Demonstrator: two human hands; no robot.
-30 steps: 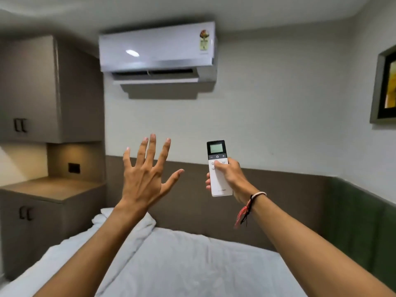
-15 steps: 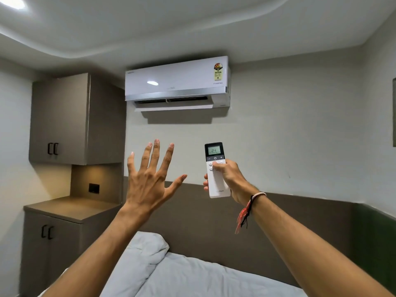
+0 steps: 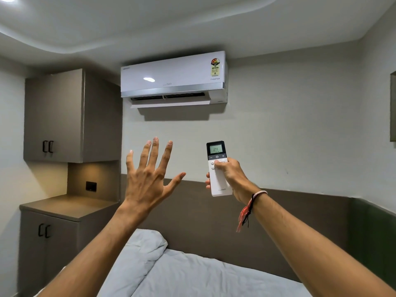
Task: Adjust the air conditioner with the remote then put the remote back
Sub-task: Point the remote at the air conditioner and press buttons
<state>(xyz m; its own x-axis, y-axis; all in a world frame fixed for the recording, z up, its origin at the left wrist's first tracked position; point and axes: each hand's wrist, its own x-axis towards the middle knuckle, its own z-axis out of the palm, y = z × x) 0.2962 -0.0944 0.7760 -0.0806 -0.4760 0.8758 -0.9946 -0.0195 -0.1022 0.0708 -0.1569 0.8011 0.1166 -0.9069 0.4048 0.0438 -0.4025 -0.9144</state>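
A white air conditioner (image 3: 173,79) hangs high on the far wall, its flap open at the bottom. My right hand (image 3: 230,175) grips a slim white remote (image 3: 218,181) upright, pointed at the unit, with the thumb resting on its upper buttons. The remote's screen reads 24. My left hand (image 3: 150,179) is raised beside it, to the left, palm away, fingers spread and holding nothing.
A bed with white sheets (image 3: 192,275) and a pillow (image 3: 143,247) lies below my arms. Grey cabinets stand on the left: an upper one (image 3: 64,116) and a lower one with a countertop (image 3: 68,205). A dark padded headboard (image 3: 214,221) runs along the wall.
My view has tilted upward, so the air conditioner sits lower in frame and the ceiling shows. The remote's display now shows 24. Both hands hold nearly the same pose.
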